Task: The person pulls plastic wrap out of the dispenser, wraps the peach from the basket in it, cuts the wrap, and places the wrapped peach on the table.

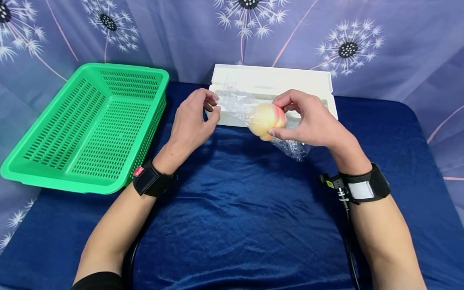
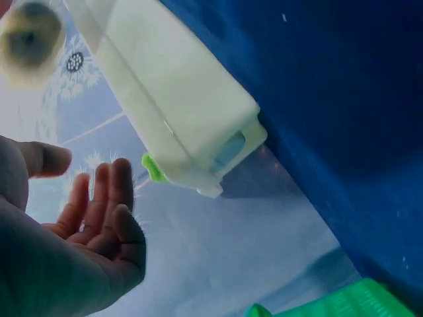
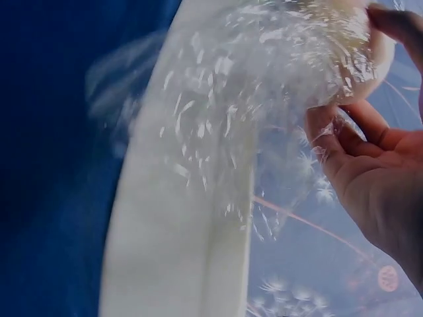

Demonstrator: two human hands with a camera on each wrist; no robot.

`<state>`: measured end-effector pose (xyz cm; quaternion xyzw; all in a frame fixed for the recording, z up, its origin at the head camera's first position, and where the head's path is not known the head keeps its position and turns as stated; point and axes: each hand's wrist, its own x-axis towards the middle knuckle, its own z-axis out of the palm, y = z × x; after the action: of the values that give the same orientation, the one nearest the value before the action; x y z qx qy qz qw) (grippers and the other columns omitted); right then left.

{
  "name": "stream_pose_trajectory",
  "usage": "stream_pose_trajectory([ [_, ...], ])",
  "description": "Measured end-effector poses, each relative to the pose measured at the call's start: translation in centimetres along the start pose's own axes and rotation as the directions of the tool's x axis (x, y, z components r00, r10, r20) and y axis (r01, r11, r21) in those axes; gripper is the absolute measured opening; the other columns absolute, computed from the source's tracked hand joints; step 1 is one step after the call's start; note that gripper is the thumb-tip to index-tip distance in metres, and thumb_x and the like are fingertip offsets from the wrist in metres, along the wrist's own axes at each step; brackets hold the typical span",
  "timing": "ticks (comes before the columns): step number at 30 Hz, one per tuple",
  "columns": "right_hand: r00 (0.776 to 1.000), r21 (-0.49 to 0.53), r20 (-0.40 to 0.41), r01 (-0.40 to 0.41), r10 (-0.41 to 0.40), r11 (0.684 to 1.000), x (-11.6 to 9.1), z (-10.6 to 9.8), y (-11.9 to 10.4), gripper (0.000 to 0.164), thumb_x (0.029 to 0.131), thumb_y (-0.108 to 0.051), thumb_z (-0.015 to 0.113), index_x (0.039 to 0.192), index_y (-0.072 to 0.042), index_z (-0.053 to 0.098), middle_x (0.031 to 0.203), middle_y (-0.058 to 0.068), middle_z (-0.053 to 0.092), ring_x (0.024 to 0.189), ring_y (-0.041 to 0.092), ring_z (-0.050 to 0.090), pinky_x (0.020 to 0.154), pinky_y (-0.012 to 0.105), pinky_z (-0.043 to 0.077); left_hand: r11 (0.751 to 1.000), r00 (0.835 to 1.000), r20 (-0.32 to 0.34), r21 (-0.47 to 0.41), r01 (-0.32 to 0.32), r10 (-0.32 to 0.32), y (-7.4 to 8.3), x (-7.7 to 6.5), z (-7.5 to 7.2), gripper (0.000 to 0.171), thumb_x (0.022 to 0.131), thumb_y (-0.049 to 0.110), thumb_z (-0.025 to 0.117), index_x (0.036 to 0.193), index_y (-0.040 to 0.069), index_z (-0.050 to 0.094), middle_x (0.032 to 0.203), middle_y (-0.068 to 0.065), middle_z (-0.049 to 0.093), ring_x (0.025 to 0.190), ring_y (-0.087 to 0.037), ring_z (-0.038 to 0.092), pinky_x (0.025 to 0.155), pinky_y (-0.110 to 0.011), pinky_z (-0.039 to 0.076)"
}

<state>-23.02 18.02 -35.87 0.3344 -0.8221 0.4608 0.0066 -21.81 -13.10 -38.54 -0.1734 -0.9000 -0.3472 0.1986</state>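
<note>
My right hand grips a yellow and pink peach between thumb and fingertips, above the front of a long white box with its lid raised. Clear plastic film clings around the fruit, spreading left toward the box and hanging in a crumpled tail at the lower right. In the right wrist view, shiny creased film covers much of the peach. My left hand hovers at the box's left end, fingers loosely bent and thumb apart, with nothing between them in the left wrist view.
A green plastic basket with slotted sides stands at the left, near my left forearm. Dark blue cloth covers the table. Behind it hangs a dandelion-print curtain. A small green piece sits on the box's end.
</note>
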Motion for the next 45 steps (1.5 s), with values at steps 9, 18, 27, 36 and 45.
stream_pose_trajectory([
  [9,0.973,0.613,-0.008,-0.176,0.229,0.77,0.3,0.9,0.0,0.022,0.093,0.012,0.068,0.112,0.002,0.069,0.104,0.011,0.074,0.091,0.018,0.072,0.081,0.025,0.059,0.906,0.901,-0.118,-0.018,-0.422,0.418,1.2,-0.2,0.6,0.037,0.095,0.019,0.08,0.122,0.001,0.061,0.117,-0.014,0.065,0.111,-0.027,0.063,0.09,-0.046,0.048],
  [18,0.973,0.804,0.031,-0.161,0.231,0.572,0.2,2.0,0.2,0.013,0.098,0.001,0.07,0.111,0.004,0.07,0.105,0.014,0.07,0.094,0.019,0.069,0.087,0.024,0.057,0.782,0.775,-0.203,-0.059,-0.62,0.599,2.3,-0.1,0.6,0.084,0.082,0.033,0.094,0.143,-0.006,0.053,0.14,-0.024,0.055,0.133,-0.035,0.055,0.116,-0.041,0.043],
  [27,0.978,0.79,0.051,-0.164,0.203,0.591,0.1,2.6,-0.5,0.019,0.097,-0.004,0.075,0.114,0.003,0.072,0.109,0.011,0.072,0.098,0.018,0.07,0.088,0.025,0.058,0.752,0.749,-0.21,-0.085,-0.654,0.628,2.8,-0.4,0.6,0.08,0.081,0.034,0.093,0.144,-0.004,0.061,0.147,-0.02,0.059,0.135,-0.029,0.059,0.106,-0.039,0.051],
  [36,0.984,0.778,0.062,-0.152,0.166,0.609,0.2,3.0,-0.8,0.023,0.097,-0.007,0.078,0.115,0.005,0.07,0.11,0.014,0.072,0.098,0.02,0.07,0.086,0.026,0.059,0.743,0.747,-0.178,-0.105,-0.661,0.64,2.9,-0.5,0.3,0.082,0.08,0.032,0.093,0.144,-0.007,0.06,0.148,-0.021,0.06,0.136,-0.03,0.06,0.114,-0.038,0.047],
  [45,0.987,0.77,0.019,-0.116,0.16,0.627,0.2,3.9,-1.2,0.038,0.09,-0.017,0.087,0.116,0.004,0.07,0.111,0.014,0.072,0.095,0.021,0.071,0.086,0.027,0.059,0.753,0.752,-0.163,-0.069,-0.654,0.638,2.9,-0.7,0.3,0.086,0.081,0.034,0.093,0.145,-0.01,0.057,0.147,-0.024,0.06,0.136,-0.032,0.06,0.116,-0.037,0.046],
])
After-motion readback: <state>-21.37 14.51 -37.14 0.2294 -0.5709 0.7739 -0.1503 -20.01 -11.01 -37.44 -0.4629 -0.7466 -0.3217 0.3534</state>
